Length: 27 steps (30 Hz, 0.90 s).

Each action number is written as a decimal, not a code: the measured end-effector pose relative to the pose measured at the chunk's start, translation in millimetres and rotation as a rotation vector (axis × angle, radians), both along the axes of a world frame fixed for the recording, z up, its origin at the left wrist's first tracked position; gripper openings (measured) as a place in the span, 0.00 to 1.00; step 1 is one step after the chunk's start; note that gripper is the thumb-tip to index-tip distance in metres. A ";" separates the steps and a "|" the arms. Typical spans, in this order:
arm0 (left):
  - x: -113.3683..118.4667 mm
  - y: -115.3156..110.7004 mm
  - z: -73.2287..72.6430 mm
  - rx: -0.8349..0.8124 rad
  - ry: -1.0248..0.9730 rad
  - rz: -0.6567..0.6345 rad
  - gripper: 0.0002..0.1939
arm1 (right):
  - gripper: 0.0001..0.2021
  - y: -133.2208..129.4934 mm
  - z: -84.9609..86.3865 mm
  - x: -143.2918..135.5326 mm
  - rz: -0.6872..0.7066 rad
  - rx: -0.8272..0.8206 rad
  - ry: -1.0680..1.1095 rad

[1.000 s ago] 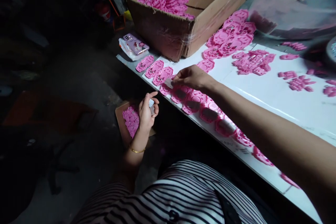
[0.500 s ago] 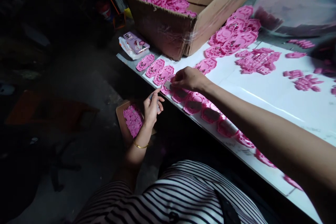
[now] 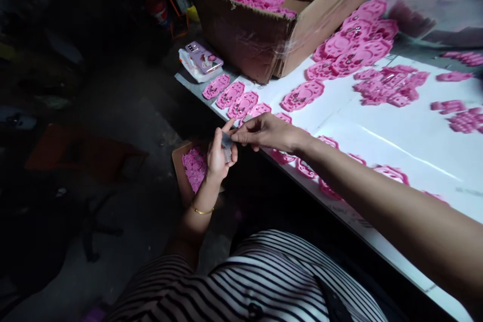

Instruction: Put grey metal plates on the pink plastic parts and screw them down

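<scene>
My left hand [image 3: 220, 155] is held just off the table's near edge, fingers closed on a small stack of grey-white slips [image 3: 227, 141]. My right hand [image 3: 264, 132] reaches across to it, and its fingertips pinch the top slip of that stack. A row of pink paw-shaped pieces [image 3: 241, 103] lies along the edge of the white table [image 3: 396, 146], running under my right forearm. Below my left hand a small cardboard box [image 3: 180, 167] on the floor holds more pink pieces.
A big cardboard box [image 3: 260, 35] full of pink pieces stands at the table's far left. A phone [image 3: 204, 57] lies on a white cloth beside it. Heaps of pink pieces [image 3: 354, 45] and small pink bits [image 3: 392, 84] are spread over the table. The floor at left is dark.
My right hand has left the row of pieces on the table and moved back to my left hand. My left hand rose a little to meet it.
</scene>
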<state>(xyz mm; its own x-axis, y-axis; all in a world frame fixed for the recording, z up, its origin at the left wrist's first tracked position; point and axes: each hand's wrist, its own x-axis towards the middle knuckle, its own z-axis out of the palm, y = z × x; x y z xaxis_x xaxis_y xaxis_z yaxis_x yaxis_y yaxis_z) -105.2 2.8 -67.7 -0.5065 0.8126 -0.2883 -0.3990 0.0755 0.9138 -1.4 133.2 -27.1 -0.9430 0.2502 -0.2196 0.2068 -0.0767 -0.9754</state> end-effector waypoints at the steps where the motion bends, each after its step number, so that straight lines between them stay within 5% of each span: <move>1: 2.0 0.2 -0.4 0.004 0.022 -0.015 0.31 | 0.23 -4.7 0.1 -0.5 0.017 -0.021 -0.002; 6: 8.1 0.2 -3.2 0.004 0.059 -0.060 0.34 | 0.22 -11.7 -3.2 -1.8 -0.139 0.090 -0.073; 10: 8.0 0.7 -0.6 0.020 0.040 -0.097 0.33 | 0.19 -9.5 -8.6 -1.1 -0.061 0.024 0.007; 15: -2.9 -0.9 2.3 -0.036 -0.224 -0.016 0.26 | 0.18 -3.9 -14.5 0.5 -0.149 0.012 0.143; 20: -17.0 -8.3 -1.0 -0.161 -0.576 -0.195 0.18 | 0.17 2.4 -19.3 1.4 -0.061 0.080 0.212; 27: -21.2 -7.4 3.0 -0.146 -0.642 -0.224 0.17 | 0.13 0.6 -18.1 1.0 -0.040 0.109 0.243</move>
<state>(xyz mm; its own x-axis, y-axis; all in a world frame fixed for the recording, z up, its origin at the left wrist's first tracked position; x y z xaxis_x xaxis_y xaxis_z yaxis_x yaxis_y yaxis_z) -126.4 -4.6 -64.7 -0.0238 0.8080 -0.5887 -0.8178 0.3230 0.4763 -0.4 133.8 -45.2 -0.9535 0.2983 0.0421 -0.0355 0.0277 -0.9990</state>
